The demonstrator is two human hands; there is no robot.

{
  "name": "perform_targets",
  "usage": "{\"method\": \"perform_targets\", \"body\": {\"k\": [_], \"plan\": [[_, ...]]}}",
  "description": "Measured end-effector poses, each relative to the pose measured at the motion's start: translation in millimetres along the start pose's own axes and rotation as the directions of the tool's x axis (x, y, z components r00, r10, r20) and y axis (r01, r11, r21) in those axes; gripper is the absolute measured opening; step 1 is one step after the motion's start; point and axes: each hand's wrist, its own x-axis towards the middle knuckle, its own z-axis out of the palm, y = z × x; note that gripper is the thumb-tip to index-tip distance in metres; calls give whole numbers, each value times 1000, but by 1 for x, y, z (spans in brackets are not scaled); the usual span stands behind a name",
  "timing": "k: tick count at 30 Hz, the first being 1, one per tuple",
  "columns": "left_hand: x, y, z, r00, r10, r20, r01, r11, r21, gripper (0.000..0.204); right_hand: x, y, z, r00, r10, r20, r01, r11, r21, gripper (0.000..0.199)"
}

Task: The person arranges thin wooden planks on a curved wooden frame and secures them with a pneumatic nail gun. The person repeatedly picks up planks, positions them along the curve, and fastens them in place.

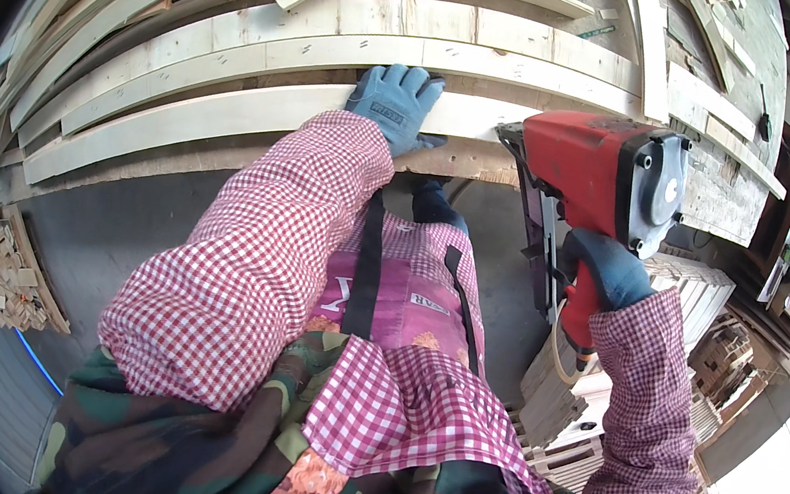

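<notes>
My left hand (395,106), in a blue-grey work glove, lies across a pale wooden strip (231,123) near the bench's front edge. Its fingers reach over the strip's far edge, while the thumb sits along the near side. A red and black pneumatic nail gun (592,174) is held by its handle in my gloved right hand (611,270). The gun's nose meets or hovers just over the right part of that strip; contact cannot be made out. Its long magazine hangs down beside the bench edge. Whether a nail shows is hidden.
Further strips (291,53) run parallel behind, with crossing boards (651,56) at the right. Loose slats pile up at the far left. Below stand a bin of wood offcuts (7,278) and stacked pale slats (696,299). An air hose (558,341) hangs from the gun.
</notes>
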Motion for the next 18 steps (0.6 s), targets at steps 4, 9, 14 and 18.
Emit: {"method": "perform_targets", "body": {"k": [4, 9, 14, 18], "plan": [[-3, -3, 6, 998, 10, -59, -11, 1000, -17, 76, 11, -2, 3, 997, -14, -77, 18, 998, 61, 13], [-6, -4, 1, 997, 64, -37, -65, 998, -21, 82, 17, 21, 8, 994, -80, -70, 84, 995, 60, 14], [-36, -28, 10, 968, 78, -237, -90, 995, -40, 96, 17, 36, 0, 995, -92, -50, 95, 993, 66, 18], [-107, -94, 18, 931, -213, -297, 213, 976, -30, 103, 27, 53, -12, 974, -215, 73, 218, 975, -47, 23]]}}
